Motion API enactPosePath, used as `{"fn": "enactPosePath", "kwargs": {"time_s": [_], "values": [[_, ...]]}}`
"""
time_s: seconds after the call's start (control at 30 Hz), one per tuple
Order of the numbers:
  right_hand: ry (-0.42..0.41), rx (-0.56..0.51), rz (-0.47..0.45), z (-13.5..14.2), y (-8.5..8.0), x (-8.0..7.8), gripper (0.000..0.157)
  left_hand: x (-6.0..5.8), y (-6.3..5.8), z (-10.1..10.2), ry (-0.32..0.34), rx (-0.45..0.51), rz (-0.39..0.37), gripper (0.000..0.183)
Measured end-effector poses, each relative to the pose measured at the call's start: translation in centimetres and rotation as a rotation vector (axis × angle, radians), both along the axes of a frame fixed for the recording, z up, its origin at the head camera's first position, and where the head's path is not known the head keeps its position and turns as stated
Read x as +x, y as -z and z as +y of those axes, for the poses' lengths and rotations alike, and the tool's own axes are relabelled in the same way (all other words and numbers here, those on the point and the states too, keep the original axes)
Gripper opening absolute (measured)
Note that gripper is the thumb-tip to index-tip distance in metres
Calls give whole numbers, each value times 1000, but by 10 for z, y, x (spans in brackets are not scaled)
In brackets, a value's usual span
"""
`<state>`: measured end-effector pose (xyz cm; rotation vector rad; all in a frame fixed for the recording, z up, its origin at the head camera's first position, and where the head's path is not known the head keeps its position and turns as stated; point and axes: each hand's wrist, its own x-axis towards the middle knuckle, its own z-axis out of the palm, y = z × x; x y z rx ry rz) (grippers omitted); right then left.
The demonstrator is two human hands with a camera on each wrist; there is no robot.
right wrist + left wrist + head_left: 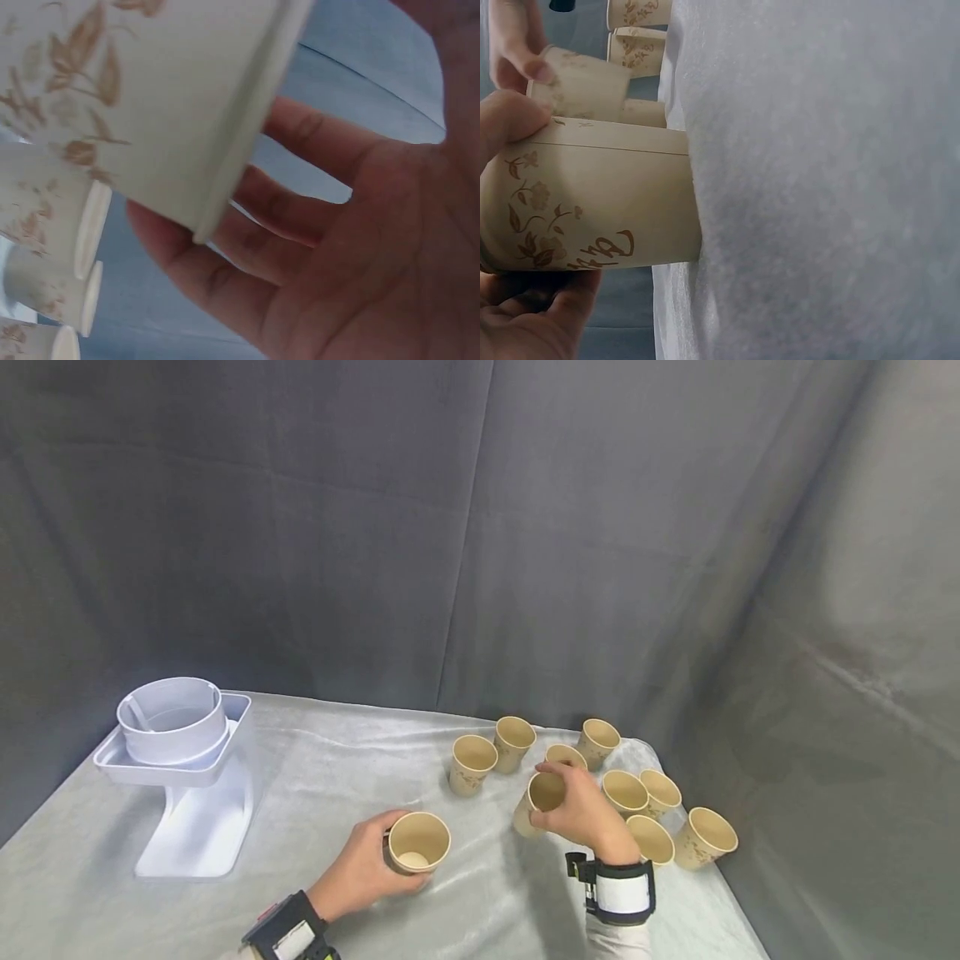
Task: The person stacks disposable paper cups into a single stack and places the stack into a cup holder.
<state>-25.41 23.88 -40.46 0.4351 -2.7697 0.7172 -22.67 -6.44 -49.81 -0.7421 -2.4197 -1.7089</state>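
Cups (467, 779), tan with a brown floral print, are spread over a draped table (322, 735), two in hand and eight standing free. At far left, a white stand (198, 839) bears a bowl (176, 739), well apart from the nearest cup. Next along, the left hand (369, 864) grips the left cup (418, 841) round its side, thumb and fingers on opposite faces, mouth up; whether the base touches the table is hard to tell. A light, even hold would seem to suit so thin a wall, since a hard squeeze could buckle it. At centre, two cups stand farther back, near each other. To their right, the right hand (588, 814) reaches over the right cup (525, 818) and pinches it by the rim; the left wrist view shows this cup tilted, its base seemingly off the table. Levelling it before any set-down would likely help it land flat, and fingers placed evenly about the rim should spare the lip from creasing. At far right, the other six stand upright in a loose cluster, so close to the right arm that a high wrist and slow elbow look the safest course.
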Motion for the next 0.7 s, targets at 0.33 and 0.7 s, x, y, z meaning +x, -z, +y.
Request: {"fn": "enactPosePath", "kwargs": {"time_s": [0.33, 0.7], "values": [[-37, -77, 235, -5, -23, 15, 64, 0, 2, 0, -10, 6, 5, 70], [-152, -161, 378, -24, -40, 33, 63, 0, 3, 0, -20, 4, 21, 68]]}}
